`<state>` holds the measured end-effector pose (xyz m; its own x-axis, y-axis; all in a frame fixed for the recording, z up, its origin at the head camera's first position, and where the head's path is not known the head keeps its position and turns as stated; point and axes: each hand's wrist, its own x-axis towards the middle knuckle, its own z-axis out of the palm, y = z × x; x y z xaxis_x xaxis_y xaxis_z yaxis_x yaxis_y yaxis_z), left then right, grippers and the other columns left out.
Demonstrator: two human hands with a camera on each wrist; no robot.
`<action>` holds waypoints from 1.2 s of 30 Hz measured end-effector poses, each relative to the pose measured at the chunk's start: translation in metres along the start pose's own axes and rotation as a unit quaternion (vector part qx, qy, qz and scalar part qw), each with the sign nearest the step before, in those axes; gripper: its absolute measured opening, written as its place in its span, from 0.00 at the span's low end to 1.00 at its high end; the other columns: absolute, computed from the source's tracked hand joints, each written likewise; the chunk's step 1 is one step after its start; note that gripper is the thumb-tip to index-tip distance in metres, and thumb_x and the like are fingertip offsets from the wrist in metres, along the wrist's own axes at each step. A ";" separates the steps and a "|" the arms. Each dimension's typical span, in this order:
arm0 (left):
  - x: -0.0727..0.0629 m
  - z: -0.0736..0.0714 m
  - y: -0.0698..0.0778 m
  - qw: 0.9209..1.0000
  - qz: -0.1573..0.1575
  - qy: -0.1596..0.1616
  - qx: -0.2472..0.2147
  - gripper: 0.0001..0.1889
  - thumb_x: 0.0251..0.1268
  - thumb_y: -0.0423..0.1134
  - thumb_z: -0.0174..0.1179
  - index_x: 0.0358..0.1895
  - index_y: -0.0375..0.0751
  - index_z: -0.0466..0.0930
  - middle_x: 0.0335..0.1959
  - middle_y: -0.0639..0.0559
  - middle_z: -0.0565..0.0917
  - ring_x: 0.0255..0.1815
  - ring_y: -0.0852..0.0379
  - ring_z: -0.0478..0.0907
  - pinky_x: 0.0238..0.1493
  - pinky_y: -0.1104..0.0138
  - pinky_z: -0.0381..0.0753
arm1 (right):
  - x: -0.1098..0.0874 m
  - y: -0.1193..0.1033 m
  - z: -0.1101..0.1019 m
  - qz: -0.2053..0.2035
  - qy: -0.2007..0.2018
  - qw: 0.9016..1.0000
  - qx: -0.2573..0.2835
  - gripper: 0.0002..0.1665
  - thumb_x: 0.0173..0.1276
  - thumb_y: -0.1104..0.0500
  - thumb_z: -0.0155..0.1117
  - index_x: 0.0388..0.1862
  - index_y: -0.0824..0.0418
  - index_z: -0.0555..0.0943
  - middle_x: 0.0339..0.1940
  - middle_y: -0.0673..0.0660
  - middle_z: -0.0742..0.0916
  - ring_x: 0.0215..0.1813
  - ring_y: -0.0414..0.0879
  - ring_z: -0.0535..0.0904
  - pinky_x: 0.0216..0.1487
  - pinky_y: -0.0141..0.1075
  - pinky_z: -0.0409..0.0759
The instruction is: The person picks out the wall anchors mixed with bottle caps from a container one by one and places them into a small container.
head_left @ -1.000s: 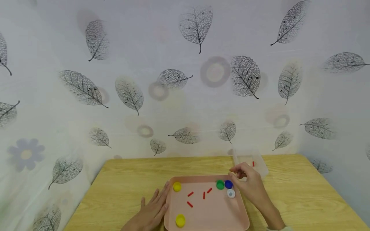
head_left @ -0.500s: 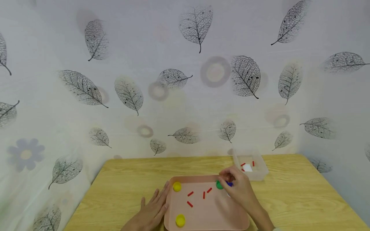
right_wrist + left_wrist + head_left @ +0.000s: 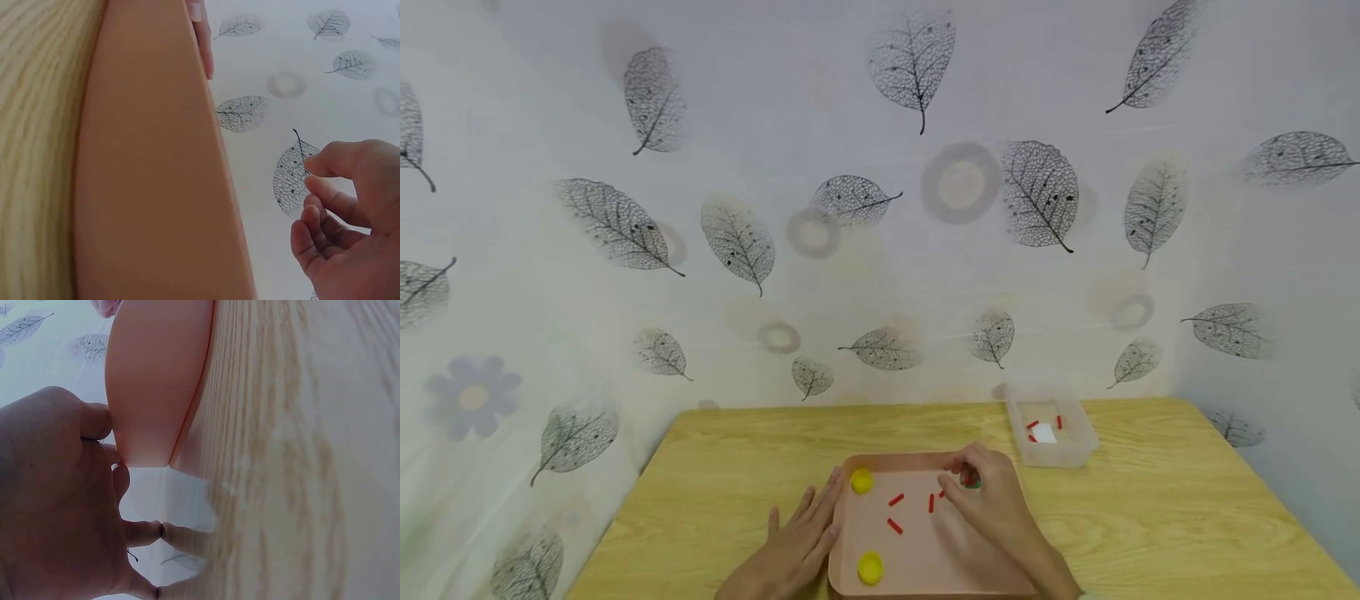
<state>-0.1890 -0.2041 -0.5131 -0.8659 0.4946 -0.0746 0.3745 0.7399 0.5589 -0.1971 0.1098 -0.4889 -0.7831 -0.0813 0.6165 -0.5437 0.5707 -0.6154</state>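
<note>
Pink tray (image 3: 925, 554), touched by the left hand (image 3: 793, 546), fingers spread; right hand (image 3: 992, 498), fingers curled, tips parted, near red sticks (image 3: 932, 502).

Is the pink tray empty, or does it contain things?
Not empty: in the head view, the pink tray holds two round yellow pieces and red sticks; the right hand hides part of it.
</note>
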 end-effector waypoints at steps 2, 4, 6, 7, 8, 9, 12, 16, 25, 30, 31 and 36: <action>-0.001 -0.001 0.000 1.000 0.002 0.000 -0.003 0.33 0.86 0.56 0.33 0.85 0.57 0.37 0.85 0.58 0.39 0.82 0.31 0.44 0.61 0.18 0.29 | -0.001 -0.002 0.003 0.021 -0.014 1.000 -0.003 0.12 0.57 0.68 0.79 0.32 0.54 0.85 0.25 0.40 0.78 0.27 0.37 0.74 0.29 0.30 0.77; -0.001 -0.002 0.000 1.000 0.002 0.000 -0.004 0.32 0.86 0.56 0.33 0.85 0.58 0.37 0.85 0.58 0.39 0.82 0.32 0.44 0.61 0.19 0.29 | -0.003 -0.005 0.007 0.053 -0.034 0.998 0.008 0.11 0.59 0.67 0.78 0.33 0.52 0.85 0.26 0.40 0.78 0.29 0.36 0.74 0.31 0.30 0.78; -0.001 -0.003 0.001 1.000 0.001 -0.002 -0.005 0.32 0.86 0.56 0.33 0.85 0.58 0.37 0.85 0.57 0.39 0.82 0.32 0.44 0.61 0.19 0.29 | -0.005 -0.006 0.011 0.079 -0.050 0.995 0.027 0.11 0.61 0.67 0.77 0.34 0.53 0.84 0.28 0.41 0.79 0.30 0.35 0.74 0.33 0.29 0.78; -0.001 -0.003 0.001 1.000 0.000 -0.003 -0.005 0.32 0.86 0.56 0.32 0.85 0.58 0.37 0.85 0.58 0.39 0.82 0.32 0.44 0.61 0.19 0.29 | -0.007 -0.007 0.014 0.082 -0.053 0.995 0.035 0.11 0.62 0.67 0.77 0.34 0.53 0.84 0.28 0.41 0.79 0.30 0.35 0.74 0.33 0.30 0.78; -0.001 -0.003 0.001 1.000 -0.001 -0.004 -0.004 0.32 0.86 0.57 0.32 0.85 0.58 0.37 0.85 0.58 0.39 0.82 0.32 0.44 0.61 0.19 0.29 | -0.008 -0.006 0.016 0.079 -0.054 0.994 0.046 0.11 0.61 0.69 0.76 0.34 0.54 0.84 0.29 0.42 0.79 0.31 0.35 0.74 0.33 0.30 0.78; -0.001 -0.004 0.001 1.000 -0.002 -0.004 -0.003 0.32 0.86 0.57 0.32 0.85 0.58 0.37 0.85 0.58 0.40 0.82 0.32 0.44 0.61 0.19 0.29 | -0.010 -0.006 0.019 0.072 -0.054 0.994 0.054 0.11 0.61 0.69 0.76 0.34 0.55 0.83 0.29 0.44 0.79 0.30 0.36 0.74 0.32 0.30 0.78; -0.001 -0.004 0.001 1.000 -0.001 -0.004 -0.002 0.32 0.86 0.57 0.32 0.85 0.58 0.37 0.85 0.58 0.40 0.82 0.32 0.44 0.61 0.19 0.29 | -0.015 -0.004 0.026 0.034 -0.050 0.996 0.069 0.13 0.59 0.71 0.76 0.34 0.57 0.82 0.27 0.48 0.78 0.28 0.39 0.74 0.29 0.29 0.76; -0.001 -0.003 0.001 1.000 0.001 -0.001 -0.002 0.32 0.86 0.57 0.33 0.85 0.57 0.38 0.85 0.58 0.40 0.82 0.32 0.44 0.61 0.19 0.29 | -0.021 -0.001 0.034 0.035 -0.068 0.994 0.073 0.13 0.58 0.71 0.75 0.33 0.57 0.82 0.26 0.49 0.79 0.28 0.42 0.75 0.29 0.29 0.77; -0.001 -0.002 0.000 1.000 0.001 -0.003 0.000 0.33 0.86 0.57 0.32 0.85 0.57 0.38 0.86 0.57 0.40 0.82 0.31 0.45 0.60 0.18 0.29 | -0.030 -0.004 0.043 0.095 -0.127 0.985 0.069 0.09 0.63 0.65 0.75 0.35 0.56 0.82 0.31 0.45 0.79 0.34 0.36 0.74 0.35 0.29 0.78; -0.001 -0.003 0.001 1.000 0.004 -0.004 -0.004 0.33 0.86 0.56 0.33 0.86 0.57 0.38 0.86 0.56 0.41 0.81 0.31 0.46 0.59 0.17 0.30 | -0.030 -0.008 0.045 0.103 -0.163 0.979 0.067 0.07 0.65 0.63 0.73 0.35 0.56 0.82 0.33 0.45 0.78 0.34 0.36 0.73 0.36 0.29 0.77; -0.001 -0.003 0.001 1.000 0.005 -0.004 -0.005 0.33 0.86 0.56 0.33 0.86 0.57 0.38 0.86 0.56 0.41 0.81 0.31 0.46 0.59 0.17 0.30 | -0.030 -0.009 0.046 0.105 -0.168 0.978 0.066 0.07 0.65 0.64 0.73 0.35 0.56 0.82 0.33 0.45 0.78 0.34 0.36 0.74 0.36 0.29 0.77; -0.001 -0.003 0.002 1.000 0.006 -0.006 -0.007 0.33 0.86 0.56 0.33 0.86 0.55 0.38 0.86 0.56 0.41 0.81 0.30 0.46 0.58 0.17 0.30 | -0.029 -0.012 0.048 0.097 -0.191 0.975 0.053 0.07 0.64 0.65 0.73 0.33 0.57 0.82 0.32 0.46 0.78 0.33 0.34 0.74 0.35 0.29 0.79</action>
<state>-0.1883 -0.2048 -0.5090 -0.8575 0.5086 -0.0777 0.3796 0.7273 0.5718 -0.1827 0.0662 -0.5230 -0.9186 -0.2905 0.2680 -0.3868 0.5204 -0.7613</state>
